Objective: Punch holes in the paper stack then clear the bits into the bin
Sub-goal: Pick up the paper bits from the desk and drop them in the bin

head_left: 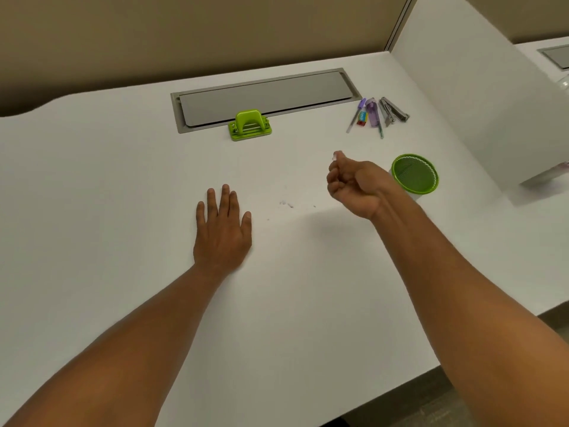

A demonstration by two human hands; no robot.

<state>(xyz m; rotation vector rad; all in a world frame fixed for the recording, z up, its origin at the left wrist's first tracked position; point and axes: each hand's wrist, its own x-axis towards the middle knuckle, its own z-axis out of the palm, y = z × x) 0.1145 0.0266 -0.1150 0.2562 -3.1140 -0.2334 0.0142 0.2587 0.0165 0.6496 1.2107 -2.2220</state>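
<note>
A few tiny paper bits (pixel 289 205) lay scattered on the white desk (pixel 123 180) between the two hands, too small to count; the paper stack itself was nowhere in view. The right hand (pixel 349 186) hovered above the desk, palm turned up and fingers curled closed, with something small and white pinched at the fingertips (pixel 337 155), probably gathered bits held that way so none would spill on the way over; the green mesh bin (pixel 415 174) stood just beside it, to its right, likely placed close for that reason. The left hand (pixel 223 224) rested flat and open on the desk, gripping nothing, seemingly just bracing. Farther back the green hole punch (pixel 250 124) sat untouched against the grey cable tray (pixel 264 97); a cluster of pens and a stapler (pixel 378 114) lay well apart to the right.
</note>
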